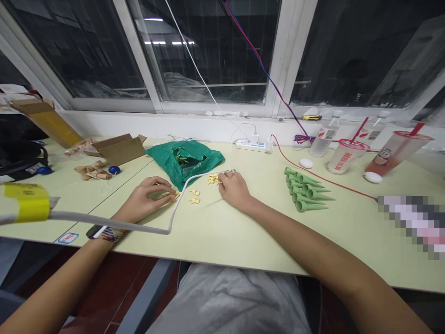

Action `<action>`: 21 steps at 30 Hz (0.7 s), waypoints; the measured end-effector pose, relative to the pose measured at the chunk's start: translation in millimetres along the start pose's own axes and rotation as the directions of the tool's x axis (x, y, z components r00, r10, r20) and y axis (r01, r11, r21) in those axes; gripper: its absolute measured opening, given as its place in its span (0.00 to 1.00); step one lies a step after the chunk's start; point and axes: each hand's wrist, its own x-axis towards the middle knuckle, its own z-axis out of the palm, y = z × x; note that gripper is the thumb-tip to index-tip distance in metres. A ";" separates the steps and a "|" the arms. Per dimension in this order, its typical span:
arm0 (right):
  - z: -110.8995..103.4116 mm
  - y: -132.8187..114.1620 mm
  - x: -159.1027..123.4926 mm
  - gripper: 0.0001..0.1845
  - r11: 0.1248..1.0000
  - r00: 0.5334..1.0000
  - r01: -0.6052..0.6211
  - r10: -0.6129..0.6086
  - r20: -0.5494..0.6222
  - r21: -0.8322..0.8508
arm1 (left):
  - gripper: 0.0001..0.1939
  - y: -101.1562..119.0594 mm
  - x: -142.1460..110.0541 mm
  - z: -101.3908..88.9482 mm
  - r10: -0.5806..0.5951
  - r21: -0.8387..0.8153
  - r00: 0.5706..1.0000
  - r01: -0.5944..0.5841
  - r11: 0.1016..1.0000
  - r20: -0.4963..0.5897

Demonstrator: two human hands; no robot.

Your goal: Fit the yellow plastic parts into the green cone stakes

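Head view, scanning left to right from my remote seat: an open cardboard box sits beside a loose cluster of wooden rolls and a blue ball. My operator's left hand rests on the pale green desk, its fingers curled inward at small yellow plastic pieces; I cannot tell whether they grip any. A white cable runs between the hands, just below a green plastic bag. The right hand has its fingers lowered beside a small heap of the same pieces, and I cannot tell whether they are closed on one. Other pieces lie singly between the hands, so that batch looks unordered. Farther right, green plastic spikes lie in a tidy double row, tips pointing right, well apart from both hands. That row looks finished. Beyond it stand two plastic cups with red straws.
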 end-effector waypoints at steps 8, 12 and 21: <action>1.0 -0.6 0.9 0.12 1.000 1.000 0.001 -0.001 -0.001 -0.002 | 0.16 2.1 7.8 12.2 0.057 0.089 0.994 -0.065 0.994 0.088; 0.1 -1.4 1.0 0.13 1.000 1.000 -0.001 0.001 0.000 -0.008 | 0.15 10.1 9.2 12.1 0.040 0.104 0.995 -0.050 0.993 0.090; -1.3 -2.1 0.9 0.13 1.000 1.000 -0.003 0.003 0.010 -0.003 | 0.16 12.7 13.1 18.3 0.051 0.054 0.992 -0.058 0.997 0.111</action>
